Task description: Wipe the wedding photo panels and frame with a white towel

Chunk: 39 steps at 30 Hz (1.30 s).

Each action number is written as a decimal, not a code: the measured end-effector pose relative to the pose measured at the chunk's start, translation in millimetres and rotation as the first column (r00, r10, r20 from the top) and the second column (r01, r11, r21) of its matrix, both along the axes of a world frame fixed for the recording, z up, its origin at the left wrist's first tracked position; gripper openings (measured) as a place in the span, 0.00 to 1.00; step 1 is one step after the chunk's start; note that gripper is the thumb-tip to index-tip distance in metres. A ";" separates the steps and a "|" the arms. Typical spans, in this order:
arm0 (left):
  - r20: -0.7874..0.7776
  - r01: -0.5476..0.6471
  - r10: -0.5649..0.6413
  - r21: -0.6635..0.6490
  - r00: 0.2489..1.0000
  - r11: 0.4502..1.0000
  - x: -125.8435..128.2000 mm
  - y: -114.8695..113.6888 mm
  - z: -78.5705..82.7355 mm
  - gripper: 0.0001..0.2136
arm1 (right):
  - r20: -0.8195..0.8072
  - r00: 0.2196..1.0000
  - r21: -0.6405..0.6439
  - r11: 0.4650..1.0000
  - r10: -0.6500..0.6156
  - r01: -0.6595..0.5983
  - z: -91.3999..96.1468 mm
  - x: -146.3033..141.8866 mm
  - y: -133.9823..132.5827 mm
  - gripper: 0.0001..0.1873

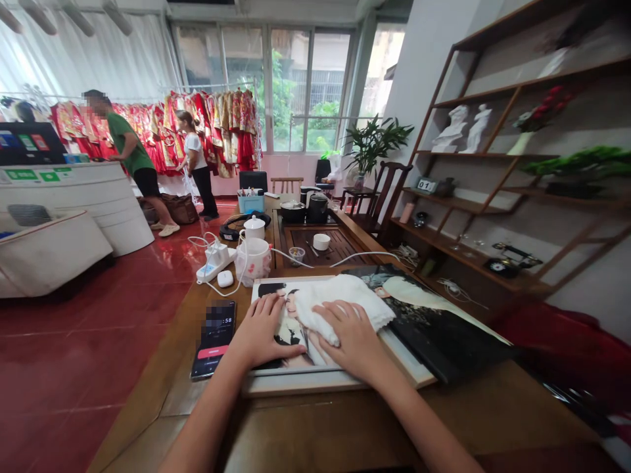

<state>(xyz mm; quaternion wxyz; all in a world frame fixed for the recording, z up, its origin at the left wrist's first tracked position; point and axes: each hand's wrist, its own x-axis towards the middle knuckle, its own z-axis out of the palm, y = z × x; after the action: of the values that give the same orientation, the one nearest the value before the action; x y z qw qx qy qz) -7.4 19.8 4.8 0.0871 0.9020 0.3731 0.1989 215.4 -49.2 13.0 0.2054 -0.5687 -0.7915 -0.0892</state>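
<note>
A framed photo print (288,323) of two people lies flat on the wooden table before me, its pale frame edge towards me. My left hand (257,332) rests on the print's left side, fingers stretched out and thumb apart, holding nothing. Under my right hand (352,341) is a white cloth (365,295), bunched and pressed against the print, covering its upper right part. The fingers of that hand curve over the cloth's near side. A second, dark photo print (438,325) lies to the right, touching or partly under the first; which, I cannot tell.
Left of the print lie a phone (215,341), a white charging case (225,279) and a power strip (214,261). Beyond stand a wrapped cup (253,257), a tea tray (345,248) with a small white cup (321,242), and a cable. Two people stand near clothing racks.
</note>
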 end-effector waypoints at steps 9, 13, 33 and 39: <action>-0.002 -0.012 0.012 -0.001 1.000 1.000 0.4 -0.6 0.5 0.44 | -0.006 1.000 -0.024 1.000 0.014 -0.014 5.4 -0.7 -12.0 0.21; -0.010 -0.014 0.014 -0.001 1.000 1.000 0.2 0.5 -2.2 0.45 | -0.010 1.000 -0.035 0.999 0.030 -0.030 7.8 1.9 4.6 0.22; -0.039 -0.021 0.020 -0.013 0.999 1.000 0.6 0.3 0.0 0.45 | 0.002 0.998 -0.077 0.995 0.067 -0.066 5.2 3.2 6.9 0.24; -0.048 -0.025 0.024 -0.009 0.999 1.000 0.7 0.8 -0.9 0.44 | -0.006 1.000 -0.051 0.998 0.022 -0.023 3.3 1.1 21.9 0.24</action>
<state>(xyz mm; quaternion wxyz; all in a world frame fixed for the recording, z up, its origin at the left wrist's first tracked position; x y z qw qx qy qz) -6.7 20.6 3.8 0.0799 0.9015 0.3870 0.1765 216.5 -27.3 16.3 0.1942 -0.5650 -0.7993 -0.0651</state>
